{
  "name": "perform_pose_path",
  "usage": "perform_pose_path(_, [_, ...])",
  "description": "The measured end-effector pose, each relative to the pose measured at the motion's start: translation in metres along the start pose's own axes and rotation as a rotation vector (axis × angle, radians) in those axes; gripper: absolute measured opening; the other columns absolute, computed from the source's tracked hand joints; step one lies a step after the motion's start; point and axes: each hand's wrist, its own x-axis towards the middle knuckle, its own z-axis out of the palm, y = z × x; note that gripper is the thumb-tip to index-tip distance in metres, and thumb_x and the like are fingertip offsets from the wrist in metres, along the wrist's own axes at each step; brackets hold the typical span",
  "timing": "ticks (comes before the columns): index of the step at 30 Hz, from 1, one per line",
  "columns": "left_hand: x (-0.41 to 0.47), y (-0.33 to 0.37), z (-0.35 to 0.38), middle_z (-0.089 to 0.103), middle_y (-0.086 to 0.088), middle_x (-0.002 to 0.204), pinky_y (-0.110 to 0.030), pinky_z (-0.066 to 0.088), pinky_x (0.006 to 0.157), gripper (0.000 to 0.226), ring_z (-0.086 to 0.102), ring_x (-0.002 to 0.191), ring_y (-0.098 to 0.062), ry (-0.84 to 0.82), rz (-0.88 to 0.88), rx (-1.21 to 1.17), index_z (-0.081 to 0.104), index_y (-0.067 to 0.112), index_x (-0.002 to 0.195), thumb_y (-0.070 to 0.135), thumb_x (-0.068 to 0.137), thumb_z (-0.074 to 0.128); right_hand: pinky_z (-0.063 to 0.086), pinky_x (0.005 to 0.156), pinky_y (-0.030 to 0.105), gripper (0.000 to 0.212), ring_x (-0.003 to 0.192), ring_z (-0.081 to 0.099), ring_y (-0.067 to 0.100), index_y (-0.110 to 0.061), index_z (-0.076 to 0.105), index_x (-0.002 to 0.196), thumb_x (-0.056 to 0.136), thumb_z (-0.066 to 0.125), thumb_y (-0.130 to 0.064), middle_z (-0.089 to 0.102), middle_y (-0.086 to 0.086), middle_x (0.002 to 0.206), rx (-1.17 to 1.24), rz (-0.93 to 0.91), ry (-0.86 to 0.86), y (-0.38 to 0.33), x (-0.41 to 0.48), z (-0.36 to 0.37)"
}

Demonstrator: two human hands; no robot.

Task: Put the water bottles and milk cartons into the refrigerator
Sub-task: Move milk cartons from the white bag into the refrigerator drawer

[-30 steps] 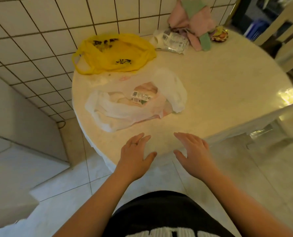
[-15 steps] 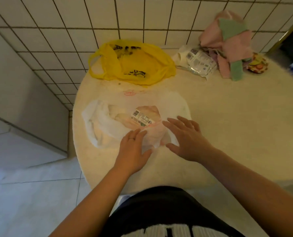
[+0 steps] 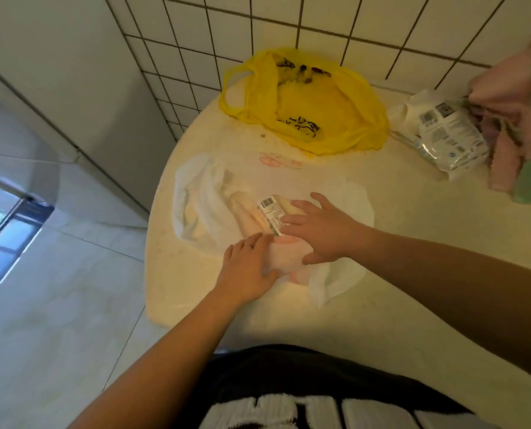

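Observation:
A thin white plastic bag (image 3: 202,193) lies flat on the round cream table (image 3: 413,212). Inside it shows a pale carton-like pack with a barcode label (image 3: 270,212); the rest of the bag's contents are veiled by plastic. My left hand (image 3: 248,267) lies on the bag's near edge with its fingers stretched out. My right hand (image 3: 323,230) rests on top of the pack, fingers spread and fairly straight. No water bottle is plainly visible.
A crumpled yellow plastic bag (image 3: 310,103) lies at the table's far side by the tiled wall. A white printed packet (image 3: 447,134) and folded pink and green cloths (image 3: 524,131) sit at the right. A white appliance or cabinet (image 3: 41,88) stands left of the table.
Both hands moved forward from the table's near edge onto the white bag. My right hand now covers the labelled pack. The view has swung left and closer.

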Motion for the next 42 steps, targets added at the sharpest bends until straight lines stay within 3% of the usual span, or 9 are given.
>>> perform_pose_path(7, [0.007, 0.014, 0.012, 0.046, 0.003, 0.145, -0.046, 0.035, 0.099, 0.071, 0.047, 0.125, -0.03, -0.111, -0.055, 0.104, 0.027, 0.033, 0.146, 0.053, 0.085, 0.056, 0.011, 0.114, 0.051, 0.056, 0.129, 0.042, 0.022, -0.033, 0.044, 0.135, 0.086, 0.05, -0.06, 0.049, -0.006, 0.138, 0.037, 0.036, -0.003, 0.035, -0.014, 0.033])
perform_pose_path(14, [0.008, 0.04, 0.028, 0.057, -0.003, 0.133, -0.041, 0.034, 0.098, 0.051, 0.048, 0.118, -0.029, -0.113, 0.081, 0.217, 0.038, 0.036, 0.143, 0.038, 0.093, 0.045, 0.023, 0.107, 0.047, 0.046, 0.117, 0.052, 0.025, -0.03, 0.039, 0.137, 0.094, 0.049, -0.042, 0.061, -0.003, 0.124, 0.088, 0.188, -0.029, 0.042, -0.052, 0.063])
perform_pose_path(23, [0.011, 0.049, 0.031, 0.058, -0.001, 0.136, -0.04, 0.038, 0.099, 0.046, 0.05, 0.122, -0.027, -0.179, 0.214, 0.148, 0.045, 0.036, 0.139, 0.043, 0.094, 0.044, -0.004, 0.119, 0.049, 0.043, 0.127, 0.048, 0.016, -0.036, 0.045, 0.139, 0.098, 0.033, -0.036, 0.06, -0.008, 0.129, 0.422, 0.354, -0.021, 0.028, -0.098, 0.09])
perform_pose_path(25, [0.01, 0.047, 0.025, 0.062, 0.004, 0.129, -0.039, 0.039, 0.096, 0.04, 0.05, 0.12, -0.023, -0.116, 0.208, 0.099, 0.056, 0.036, 0.127, 0.055, 0.094, 0.045, -0.002, 0.118, 0.047, 0.045, 0.124, 0.05, 0.019, -0.031, 0.049, 0.137, 0.099, 0.027, -0.044, 0.064, -0.003, 0.122, 0.443, 0.409, 0.048, 0.022, -0.094, 0.087])
perform_pose_path(28, [0.012, 0.043, 0.008, 0.065, 0.01, 0.113, -0.039, 0.04, 0.088, 0.04, 0.051, 0.11, -0.022, 0.185, 0.299, 0.101, 0.068, 0.032, 0.105, 0.06, 0.09, 0.043, 0.011, 0.113, 0.047, 0.061, 0.112, 0.058, 0.024, -0.025, 0.063, 0.12, 0.091, 0.021, -0.058, 0.068, -0.003, 0.11, 0.379, 0.438, 0.23, 0.01, -0.08, 0.085])
perform_pose_path(32, [0.036, 0.027, -0.023, 0.056, 0.004, 0.134, -0.053, 0.023, 0.109, 0.027, 0.04, 0.132, -0.034, 0.474, 0.391, 0.19, 0.068, 0.034, 0.104, 0.047, 0.085, 0.055, 0.025, 0.098, 0.044, 0.049, 0.093, 0.064, 0.026, -0.021, 0.069, 0.105, 0.085, 0.037, -0.052, 0.067, -0.001, 0.101, 0.356, 0.434, 0.364, -0.008, -0.059, 0.077])
perform_pose_path(35, [0.064, 0.014, -0.047, 0.038, -0.001, 0.154, -0.065, 0.005, 0.115, 0.038, 0.017, 0.147, -0.04, 0.364, 0.379, 0.331, 0.063, 0.041, 0.119, 0.048, 0.082, 0.066, 0.03, 0.099, 0.044, 0.044, 0.108, 0.058, 0.026, -0.023, 0.064, 0.118, 0.087, 0.048, -0.051, 0.061, -0.001, 0.123, 0.412, 0.472, 0.295, -0.017, -0.046, 0.07])
perform_pose_path(38, [0.092, 0.004, -0.067, 0.012, 0.001, 0.164, -0.068, -0.004, 0.114, 0.066, -0.003, 0.15, -0.04, 0.112, 0.341, 0.463, 0.044, 0.052, 0.138, 0.073, 0.077, 0.06, 0.032, 0.101, 0.044, 0.054, 0.12, 0.05, 0.026, -0.027, 0.055, 0.129, 0.086, 0.054, -0.057, 0.049, -0.002, 0.136, 0.476, 0.511, 0.216, -0.025, -0.037, 0.071])
perform_pose_path(42, [0.122, -0.006, -0.077, 0.0, 0.003, 0.166, -0.069, -0.004, 0.113, 0.087, -0.004, 0.15, -0.039, -0.168, 0.34, 0.58, 0.021, 0.059, 0.146, 0.084, 0.07, 0.056, 0.033, 0.1, 0.043, 0.061, 0.12, 0.049, 0.026, -0.024, 0.051, 0.131, 0.083, 0.056, -0.06, 0.045, 0.0, 0.134, 0.474, 0.571, 0.198, -0.031, -0.029, 0.072])
